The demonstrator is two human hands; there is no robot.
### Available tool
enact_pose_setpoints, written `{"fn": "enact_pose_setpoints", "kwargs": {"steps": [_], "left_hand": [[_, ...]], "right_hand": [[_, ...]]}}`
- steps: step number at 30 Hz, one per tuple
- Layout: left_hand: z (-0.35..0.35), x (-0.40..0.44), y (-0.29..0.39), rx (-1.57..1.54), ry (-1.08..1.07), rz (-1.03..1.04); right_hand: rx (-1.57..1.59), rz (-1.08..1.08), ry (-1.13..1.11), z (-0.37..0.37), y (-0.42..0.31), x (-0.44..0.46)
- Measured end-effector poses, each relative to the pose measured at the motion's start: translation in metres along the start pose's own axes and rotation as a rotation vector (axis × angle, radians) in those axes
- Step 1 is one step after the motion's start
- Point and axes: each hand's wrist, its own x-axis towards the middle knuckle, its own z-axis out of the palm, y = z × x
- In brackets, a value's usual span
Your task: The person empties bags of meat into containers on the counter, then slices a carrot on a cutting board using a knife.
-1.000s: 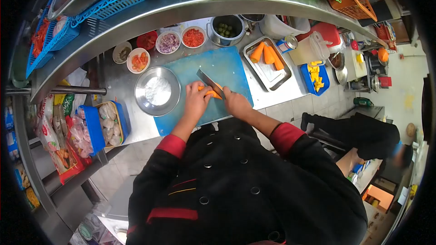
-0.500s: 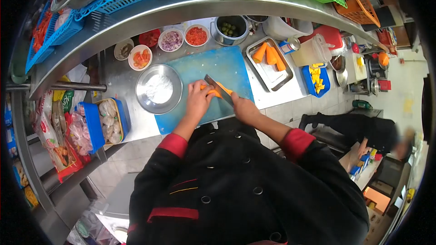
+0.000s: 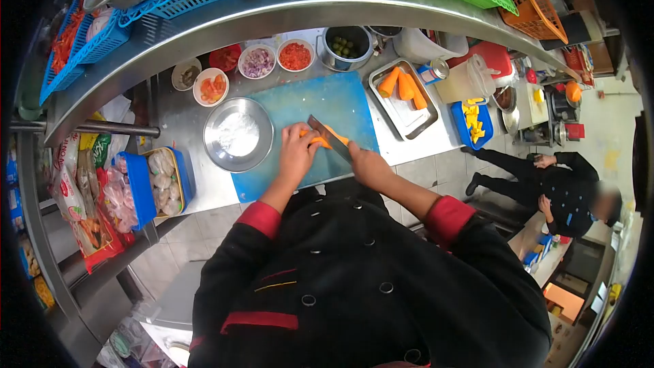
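Note:
On the blue cutting board (image 3: 340,102) lies an orange carrot (image 3: 338,140). My left hand (image 3: 297,153) grips its left end with curled fingers. The handle of a kitchen knife (image 3: 327,138) is in my right hand (image 3: 370,167), which is closed around it. The blade slants across the carrot, its tip up and to the left; whether it has cut in, I cannot tell. A round metal bowl (image 3: 238,135) stands just left of my left hand. More peeled carrots (image 3: 407,86) lie in a metal tray (image 3: 417,127) to the right of the board.
Behind the board stand bowls of chopped onion (image 3: 257,63) and diced tomato (image 3: 295,56), and a pot (image 3: 346,46). A blue tub (image 3: 473,125) of yellow pieces sits at the right. A steel shelf (image 3: 327,10) overhangs the counter. Another person (image 3: 552,187) stands at the right.
My hands, the knife and the carrot are almost where they were. The other person at the right has straightened and turned, with both hands now in view.

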Motion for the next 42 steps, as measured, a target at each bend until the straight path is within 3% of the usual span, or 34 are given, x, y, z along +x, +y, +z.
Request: {"fn": "enact_pose_setpoints", "kwargs": {"steps": [4,14,23,32,37,42], "left_hand": [[-0.001,0.005,0.0,0.011,-0.021,-0.022],[-0.004,0.006,-0.011,-0.051,-0.018,-0.016],[-0.003,0.009,-0.012,-0.005,-0.016,0.036],[-0.004,0.006,-0.01,-0.043,0.005,0.01],[-0.002,0.007,-0.007,-0.017,-0.01,0.012],[-0.002,0.006,-0.014,-0.048,-0.001,0.043]], "right_hand": [[0.031,0.014,0.034,0.01,-0.018,0.036],[0.006,-0.018,-0.086,-0.033,-0.007,-0.006],[0.022,-0.042,0.098,0.014,-0.022,0.048],[0.032,0.016,-0.119,-0.038,-0.018,-0.001],[0.096,0.045,0.006,0.016,-0.026,0.043],[0.122,-0.054,0.027,-0.008,-0.026,0.042]]}}
